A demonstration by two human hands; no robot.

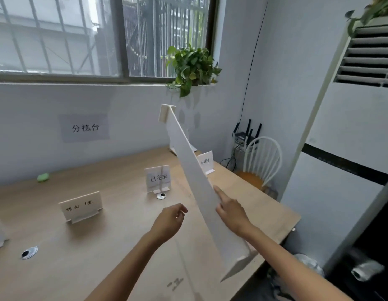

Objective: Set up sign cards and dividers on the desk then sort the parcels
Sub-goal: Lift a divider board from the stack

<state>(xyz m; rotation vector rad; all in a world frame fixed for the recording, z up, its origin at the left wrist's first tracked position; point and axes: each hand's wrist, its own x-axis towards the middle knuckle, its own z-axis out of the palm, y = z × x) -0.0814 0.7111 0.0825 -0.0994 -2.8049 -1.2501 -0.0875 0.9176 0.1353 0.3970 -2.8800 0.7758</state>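
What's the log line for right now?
right hand: holds divider tilted over desk | left hand: free | sign cards: three standing

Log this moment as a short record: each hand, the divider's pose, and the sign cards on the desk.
right hand: holds the white divider, forefinger straight along its face
left hand: loosely curled, holds nothing
divider pose: tilted, far end raised, above the desk
sign cards: three standing, left card, middle card, right card

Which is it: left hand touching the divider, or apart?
Apart. The head view shows bare desk between the left hand's curled fingertips and the divider, which only the right hand holds.
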